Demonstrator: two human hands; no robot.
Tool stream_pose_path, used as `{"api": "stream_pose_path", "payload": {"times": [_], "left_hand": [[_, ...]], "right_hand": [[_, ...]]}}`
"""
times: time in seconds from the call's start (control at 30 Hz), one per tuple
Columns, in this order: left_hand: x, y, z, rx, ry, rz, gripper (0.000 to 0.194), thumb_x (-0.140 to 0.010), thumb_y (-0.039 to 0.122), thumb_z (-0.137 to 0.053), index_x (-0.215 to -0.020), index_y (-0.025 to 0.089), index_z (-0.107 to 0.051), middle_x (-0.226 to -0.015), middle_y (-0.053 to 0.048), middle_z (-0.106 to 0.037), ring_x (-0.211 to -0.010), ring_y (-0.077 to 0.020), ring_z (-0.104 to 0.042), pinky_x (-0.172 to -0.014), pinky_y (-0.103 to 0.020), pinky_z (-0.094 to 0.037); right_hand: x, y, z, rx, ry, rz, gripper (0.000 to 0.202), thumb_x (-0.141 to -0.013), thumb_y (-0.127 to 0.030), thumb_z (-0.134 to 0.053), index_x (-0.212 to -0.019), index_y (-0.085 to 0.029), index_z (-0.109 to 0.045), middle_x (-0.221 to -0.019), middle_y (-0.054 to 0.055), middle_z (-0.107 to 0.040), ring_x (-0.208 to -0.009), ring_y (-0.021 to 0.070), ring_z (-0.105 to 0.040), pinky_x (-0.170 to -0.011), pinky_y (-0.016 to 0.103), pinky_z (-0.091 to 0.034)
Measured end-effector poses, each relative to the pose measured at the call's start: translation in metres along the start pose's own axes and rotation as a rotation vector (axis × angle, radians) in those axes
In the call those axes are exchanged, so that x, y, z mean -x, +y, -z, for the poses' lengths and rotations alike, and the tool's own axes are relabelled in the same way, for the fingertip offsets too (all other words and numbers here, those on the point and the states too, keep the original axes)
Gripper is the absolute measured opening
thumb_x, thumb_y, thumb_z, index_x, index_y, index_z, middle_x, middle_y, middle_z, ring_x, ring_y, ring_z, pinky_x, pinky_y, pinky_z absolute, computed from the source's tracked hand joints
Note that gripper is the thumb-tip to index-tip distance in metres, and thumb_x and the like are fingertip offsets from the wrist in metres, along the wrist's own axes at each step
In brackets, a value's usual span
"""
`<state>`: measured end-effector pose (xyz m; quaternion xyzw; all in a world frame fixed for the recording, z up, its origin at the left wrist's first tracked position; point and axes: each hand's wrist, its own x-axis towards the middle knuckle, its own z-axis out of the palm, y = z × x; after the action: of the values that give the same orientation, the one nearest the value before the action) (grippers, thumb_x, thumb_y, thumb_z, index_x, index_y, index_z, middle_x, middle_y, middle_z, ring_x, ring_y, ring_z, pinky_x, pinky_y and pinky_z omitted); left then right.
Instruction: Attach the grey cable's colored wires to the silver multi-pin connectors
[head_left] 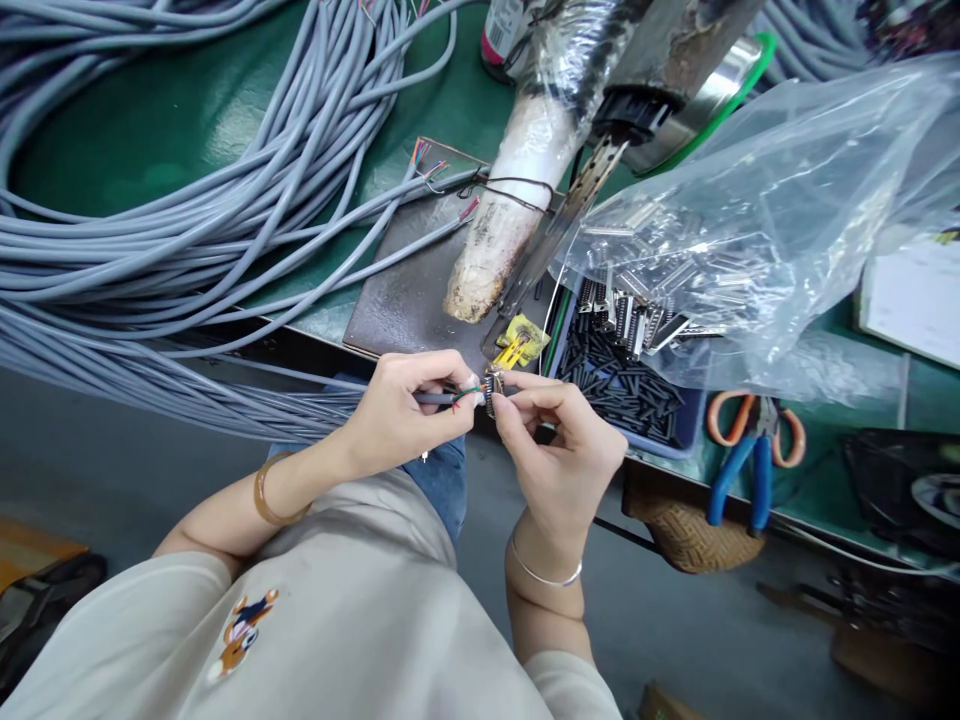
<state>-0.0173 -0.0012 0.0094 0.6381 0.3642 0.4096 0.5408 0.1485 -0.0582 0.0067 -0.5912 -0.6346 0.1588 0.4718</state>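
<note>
My left hand (420,410) pinches the end of a grey cable (433,398), where thin coloured wires (466,393) stick out. White wrapping covers the tips of the thumb and finger. Close against those wires, my right hand (559,430) holds a small metal multi-pin connector (493,390) between thumb and fingers. Just beyond the connector is the tip of a soldering iron (517,348), with yellow prongs and a yellow sponge-like piece around them. Whether a wire touches a pin is too small to tell.
Bundled grey cables (225,230) fill the left of the green bench. A wrapped fume pipe (517,190) hangs over a dark board (420,270). To the right, a blue tray (686,425) holds black sleeves, with a plastic bag (810,200) of connectors above. Pliers (761,450) and scissors (724,418) lie at the edge.
</note>
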Motion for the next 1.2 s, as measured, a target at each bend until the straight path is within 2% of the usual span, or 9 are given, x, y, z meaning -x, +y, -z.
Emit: {"api": "stream_pose_path", "payload": {"times": [0.17,0.3,0.53,0.67,0.77,0.9,1.0,1.07,1.2], "left_hand": [[0.006,-0.003,0.008,0.132,-0.078,0.048,0.022,-0.076,0.011,-0.068,-0.097,0.016,-0.062,-0.071,0.003,-0.062,-0.047,-0.0028,-0.041,-0.043,-0.016,-0.034],[0.009,-0.002,0.012,0.215,-0.083,0.097,0.015,-0.078,0.013,-0.069,-0.09,0.018,-0.061,-0.068,0.002,-0.057,-0.052,-0.0059,-0.049,-0.047,-0.017,-0.041],[0.012,-0.001,0.014,0.257,-0.087,0.101,0.012,-0.08,0.014,-0.07,-0.087,0.017,-0.061,-0.066,0.003,-0.054,-0.055,-0.0077,-0.052,-0.051,-0.019,-0.045],[0.014,0.0,0.015,0.271,-0.112,0.118,0.014,-0.078,0.013,-0.071,-0.087,0.017,-0.06,-0.066,0.003,-0.054,-0.056,-0.0076,-0.051,-0.052,-0.019,-0.045],[0.014,0.0,0.015,0.278,-0.109,0.086,0.013,-0.08,0.014,-0.072,-0.087,0.017,-0.062,-0.069,0.002,-0.058,-0.056,-0.0079,-0.054,-0.052,-0.019,-0.046],[0.014,0.001,0.014,0.193,-0.184,-0.163,0.003,-0.085,0.014,-0.073,-0.085,0.015,-0.07,-0.076,-0.005,-0.07,-0.062,-0.0103,-0.061,-0.053,-0.02,-0.045],[0.015,0.002,0.01,0.054,-0.243,-0.279,0.009,-0.088,0.009,-0.067,-0.082,0.014,-0.072,-0.077,-0.006,-0.074,-0.063,-0.01,-0.061,-0.054,-0.019,-0.043],[0.015,0.003,0.006,0.046,-0.208,-0.191,0.009,-0.088,0.011,-0.067,-0.08,0.014,-0.071,-0.075,-0.005,-0.072,-0.063,-0.0096,-0.06,-0.055,-0.019,-0.044],[0.015,0.0,0.002,0.195,-0.107,0.179,0.012,-0.084,0.023,-0.071,-0.079,0.013,-0.065,-0.064,0.001,-0.06,-0.051,-0.0064,-0.049,-0.047,-0.019,-0.037]], "right_hand": [[0.001,0.002,-0.001,0.071,0.062,0.185,0.02,-0.085,-0.01,-0.075,-0.078,-0.023,-0.061,-0.092,-0.001,-0.074,-0.08,0.0136,-0.07,-0.067,0.027,-0.059],[0.008,0.009,-0.005,0.171,0.117,0.328,0.023,-0.083,-0.008,-0.075,-0.081,-0.024,-0.06,-0.102,0.001,-0.075,-0.086,0.015,-0.073,-0.072,0.03,-0.063],[0.012,0.01,-0.006,0.137,0.133,0.359,0.02,-0.084,-0.011,-0.076,-0.087,-0.023,-0.062,-0.101,0.002,-0.077,-0.087,0.0158,-0.075,-0.074,0.03,-0.062],[0.014,0.008,-0.007,0.042,0.018,0.245,0.015,-0.089,-0.011,-0.069,-0.092,-0.023,-0.06,-0.108,0.004,-0.078,-0.094,0.0175,-0.076,-0.079,0.031,-0.061],[0.016,0.006,-0.006,-0.053,-0.032,0.111,0.012,-0.092,-0.015,-0.066,-0.091,-0.024,-0.058,-0.087,-0.001,-0.073,-0.079,0.0138,-0.072,-0.07,0.026,-0.057],[0.011,-0.001,0.001,-0.289,-0.065,-0.116,0.011,-0.098,-0.022,-0.061,-0.089,-0.023,-0.055,-0.072,-0.006,-0.063,-0.058,0.0093,-0.062,-0.052,0.02,-0.049],[0.004,-0.01,0.006,-0.346,-0.126,-0.215,0.016,-0.098,-0.026,-0.063,-0.086,-0.023,-0.054,-0.064,-0.009,-0.06,-0.047,0.0074,-0.057,-0.043,0.017,-0.044],[0.001,-0.014,0.007,-0.218,-0.053,-0.237,0.015,-0.096,-0.028,-0.068,-0.085,-0.023,-0.058,-0.065,-0.009,-0.062,-0.046,0.0067,-0.058,-0.044,0.017,-0.046],[0.005,-0.015,0.007,0.031,0.377,-0.059,0.006,-0.093,-0.028,-0.072,-0.093,-0.022,-0.074,-0.071,-0.005,-0.069,-0.049,0.0069,-0.058,-0.045,0.021,-0.044]]}}
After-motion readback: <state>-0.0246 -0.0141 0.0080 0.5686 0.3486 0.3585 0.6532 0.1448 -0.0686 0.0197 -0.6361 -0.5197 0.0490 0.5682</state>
